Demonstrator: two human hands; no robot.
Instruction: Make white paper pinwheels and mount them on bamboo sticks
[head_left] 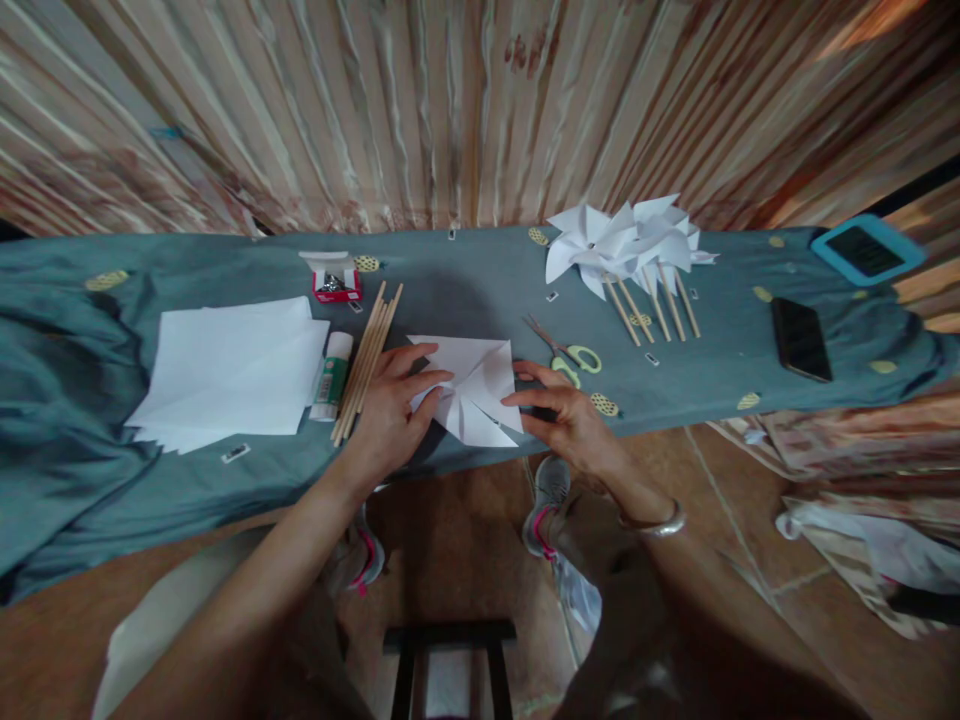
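A square of white paper [480,365] with cuts running in from its corners lies at the table's near edge. Part of it is folded in toward the middle. My left hand [394,410] rests on its left side, the thumb and fingers holding the folded part down near the centre. At the right edge, my right hand [566,415] has its thumb and fingertips on the paper by a cut corner. Scissors [564,355] with pale green handles lie just beyond my right hand. Several wooden sticks [369,360] lie beside my left hand.
Left of the sticks are a glue stick [332,375], a stack of white paper [232,365] and an open red box [336,285]. Finished paper pinwheels [626,245] on sticks lie at the back right. A phone [801,338] and a blue-framed device [868,250] are farther right.
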